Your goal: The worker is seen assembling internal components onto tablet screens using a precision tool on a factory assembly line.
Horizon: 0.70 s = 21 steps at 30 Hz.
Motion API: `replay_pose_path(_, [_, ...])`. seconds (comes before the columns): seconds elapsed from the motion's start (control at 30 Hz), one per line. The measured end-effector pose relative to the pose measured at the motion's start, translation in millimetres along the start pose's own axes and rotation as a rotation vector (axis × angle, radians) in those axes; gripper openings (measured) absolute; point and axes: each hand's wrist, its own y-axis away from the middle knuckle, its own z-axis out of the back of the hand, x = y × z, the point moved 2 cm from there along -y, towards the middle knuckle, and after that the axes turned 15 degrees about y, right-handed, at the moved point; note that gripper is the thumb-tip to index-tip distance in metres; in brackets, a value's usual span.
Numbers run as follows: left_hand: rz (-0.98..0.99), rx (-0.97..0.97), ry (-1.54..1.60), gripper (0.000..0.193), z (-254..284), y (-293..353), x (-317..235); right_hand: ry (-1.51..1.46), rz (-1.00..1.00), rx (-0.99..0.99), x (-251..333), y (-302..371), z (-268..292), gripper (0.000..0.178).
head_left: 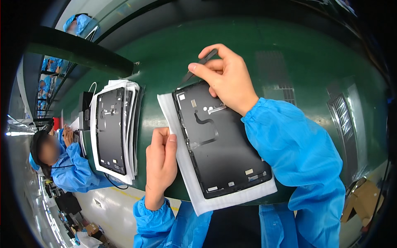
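Observation:
A black tablet back cover [231,151] lies inside-up and slightly tilted on a white foam sheet [188,182] at the bench's front edge. Small pale pads and a dark curved flex cable [213,128] show on its inner face. My right hand [229,78] grips dark tweezers [209,56] between thumb and fingers over the cover's far end. Their tips point down-left toward its far left corner; contact cannot be made out. My left hand [162,159] is closed beside the cover's left side, thumb at the foam's edge. Whatever its fingers may pinch is hidden.
To the left, a stack of similar covers [111,142] is interleaved with white sheets. Behind it stands a black box [85,109]. Sheets with metallic strips [343,118] lie at right. A co-worker in blue [76,167] sits at left; a cardboard box [364,200] is low right.

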Motion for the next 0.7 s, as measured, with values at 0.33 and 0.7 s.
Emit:
replay_pose_path(0.33, [0.103, 0.040, 0.558, 0.049, 5.1, -49.8, 0.5, -0.142, 0.000, -0.171, 20.2, 8.5, 89.1, 0.030])
replay_pose_path(0.7, [-0.571, -0.355, -0.224, 0.043, 17.8, -205.0, -26.5, -0.102, -0.105, -0.344, -19.8, 44.6, 165.1, 0.022])
